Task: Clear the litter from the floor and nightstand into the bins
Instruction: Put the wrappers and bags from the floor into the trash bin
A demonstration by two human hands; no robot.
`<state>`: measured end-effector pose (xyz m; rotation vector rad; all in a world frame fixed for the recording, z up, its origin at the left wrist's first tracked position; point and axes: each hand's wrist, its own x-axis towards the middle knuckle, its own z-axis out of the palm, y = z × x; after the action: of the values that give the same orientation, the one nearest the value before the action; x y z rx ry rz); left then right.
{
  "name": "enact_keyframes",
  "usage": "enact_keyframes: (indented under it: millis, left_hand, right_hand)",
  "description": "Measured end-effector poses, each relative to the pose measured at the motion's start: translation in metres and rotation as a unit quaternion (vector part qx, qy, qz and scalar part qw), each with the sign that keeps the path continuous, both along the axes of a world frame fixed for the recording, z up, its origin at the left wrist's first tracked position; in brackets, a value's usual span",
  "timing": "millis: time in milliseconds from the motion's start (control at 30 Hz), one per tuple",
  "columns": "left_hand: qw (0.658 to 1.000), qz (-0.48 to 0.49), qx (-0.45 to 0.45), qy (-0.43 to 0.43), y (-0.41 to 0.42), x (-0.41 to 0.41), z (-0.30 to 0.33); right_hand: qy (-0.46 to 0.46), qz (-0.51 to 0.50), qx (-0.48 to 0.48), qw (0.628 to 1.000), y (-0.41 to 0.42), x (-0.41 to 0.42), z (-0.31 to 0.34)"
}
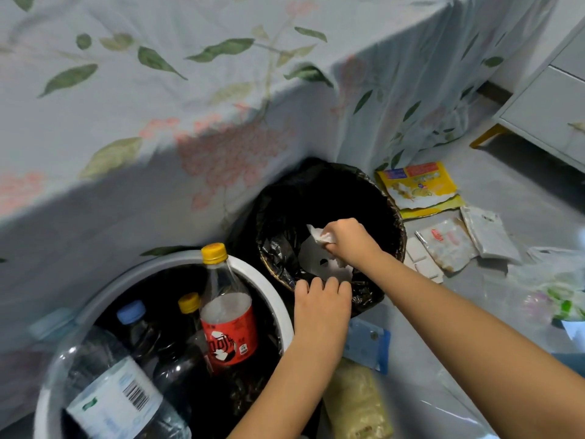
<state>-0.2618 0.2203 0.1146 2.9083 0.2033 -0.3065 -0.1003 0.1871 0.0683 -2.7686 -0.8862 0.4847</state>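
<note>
Mid-drop over the black-lined bin [392,223]: right hand [348,240] clenched round crumpled tissue [319,236]; left hand [321,299] curled on the rim at 6 o'clock, probably pinching the liner. Next, likely: release, then wrappers [443,245] at 3 o'clock.

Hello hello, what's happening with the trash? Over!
Right hand grips tissue over black bin. Left hand holds bin rim. Wrappers still on floor.
</note>
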Motion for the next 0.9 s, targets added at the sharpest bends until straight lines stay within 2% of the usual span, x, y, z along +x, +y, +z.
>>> enact_keyframes:
  millis: [67, 200, 333, 400, 433, 500, 533, 600, 633, 667, 733, 767, 833, 867, 900]
  left_hand:
    - [1.000, -0.004, 0.003, 0.024, -0.001, 0.001, -0.002]
    - [1.000, 0.019, -0.017, 0.012, -0.003, 0.001, -0.003]
    - [0.999, 0.025, -0.039, -0.001, -0.003, 0.002, -0.002]
    - [1.000, -0.003, -0.012, 0.001, -0.003, 0.002, -0.005]
    - [1.000, -0.004, -0.009, 0.008, -0.002, 0.002, -0.007]
    - [1.000, -0.006, 0.009, 0.008, -0.002, 0.002, -0.005]
    - [1.000, -0.005, 0.010, 0.006, -0.002, 0.002, -0.006]
    - [0.999, 0.010, 0.007, -0.038, -0.002, 0.001, 0.001]
    - [0.999, 0.015, 0.008, -0.051, -0.002, 0.002, 0.001]
    - [0.999, 0.018, 0.001, -0.039, -0.003, 0.003, 0.001]
    - [0.998, 0.014, 0.010, -0.055, -0.003, 0.003, -0.003]
    - [0.998, 0.020, 0.021, -0.055, -0.004, 0.003, -0.006]
    - [0.997, 0.024, 0.026, -0.067, -0.006, 0.001, -0.011]
    - [0.997, 0.021, 0.032, -0.072, -0.006, 0.000, -0.011]
    - [0.997, 0.017, 0.030, -0.066, -0.006, -0.001, -0.010]
  right_hand:
    - [-0.010, 0.032, -0.052, 0.998, 0.009, 0.000, -0.014]
    - [-0.016, 0.072, -0.156, 0.985, 0.023, 0.002, -0.034]
    - [0.037, 0.106, -0.221, 0.969, 0.023, 0.010, -0.056]
    - [0.049, 0.131, -0.244, 0.959, 0.020, 0.009, -0.055]
    - [0.062, 0.142, -0.239, 0.959, 0.018, 0.010, -0.050]
    - [0.113, 0.137, -0.171, 0.969, 0.013, 0.010, -0.026]
    - [0.137, 0.120, -0.110, 0.977, 0.009, 0.011, -0.010]
    - [0.152, 0.050, 0.070, 0.985, -0.002, 0.015, 0.024]
    - [0.150, 0.002, 0.184, 0.971, -0.011, 0.016, 0.042]
    - [0.143, -0.049, 0.301, 0.942, -0.023, 0.017, 0.058]
    - [0.096, -0.168, 0.502, 0.843, -0.056, 0.017, 0.083]
    - [0.054, -0.243, 0.565, 0.787, -0.077, 0.015, 0.084]
    - [-0.023, -0.409, 0.595, 0.691, -0.119, 0.002, 0.062]
    - [-0.040, -0.485, 0.562, 0.669, -0.138, -0.006, 0.036]
    - [-0.038, -0.534, 0.501, 0.679, -0.152, -0.018, 0.009]
